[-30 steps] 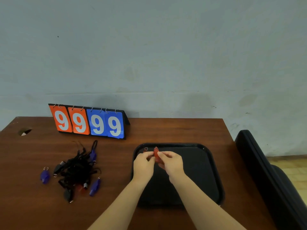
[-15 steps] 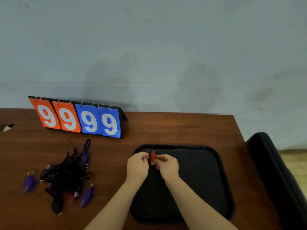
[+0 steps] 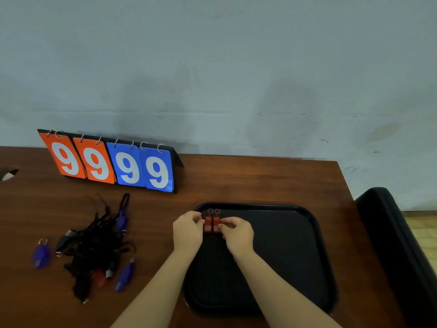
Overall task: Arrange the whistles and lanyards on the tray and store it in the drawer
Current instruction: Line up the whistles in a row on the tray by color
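Two red whistles [image 3: 211, 224] with small metal rings lie side by side in the far left corner of the black tray [image 3: 295, 245]. My left hand [image 3: 188, 232] touches the left whistle with curled fingertips. My right hand [image 3: 236, 233] pinches the right whistle from its right side. On the table to the left lies a tangled heap of black lanyards [image 3: 94, 247] with blue whistles [image 3: 125, 276] and a red one among them. A single blue whistle [image 3: 41, 254] lies apart at the far left.
A flip scoreboard [image 3: 111, 162] showing 9999 stands at the back of the brown wooden table [image 3: 236, 181]. A black chair [image 3: 402, 245] sits beyond the table's right edge. A grey wall rises behind.
The two red whistles now lie side by side in the tray corner, both visible between my hands; earlier one was held up between my fingers. The view has shifted slightly.
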